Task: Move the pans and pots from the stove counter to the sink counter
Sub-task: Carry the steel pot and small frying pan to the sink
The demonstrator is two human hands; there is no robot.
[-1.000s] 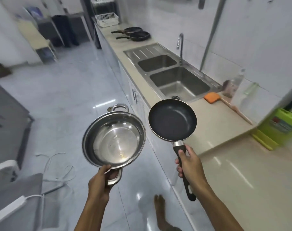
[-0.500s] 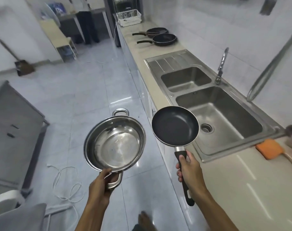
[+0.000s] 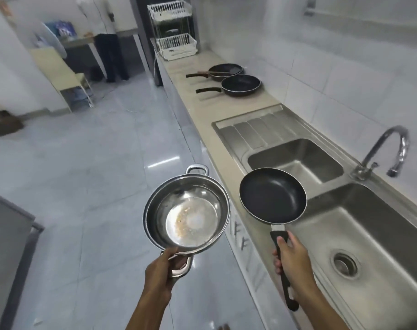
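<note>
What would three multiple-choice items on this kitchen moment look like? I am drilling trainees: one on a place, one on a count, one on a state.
1. Where do the two dark pans that are already set down lie?
A. in the sink basin
B. on the counter beyond the sink
C. on the floor

2. How many basins does the sink have?
A. one
B. two
C. three

3. How is the steel pot held?
A. by one side handle, in the left hand
B. with both hands
C. it stands on the counter

Key:
1 B: both set-down pans lie on the beige counter past the drainboard.
2 B: the sink shows a smaller far basin and a larger near one.
3 A: the left hand grips the near handle of the steel pot, while the right hand holds the frying pan.
</note>
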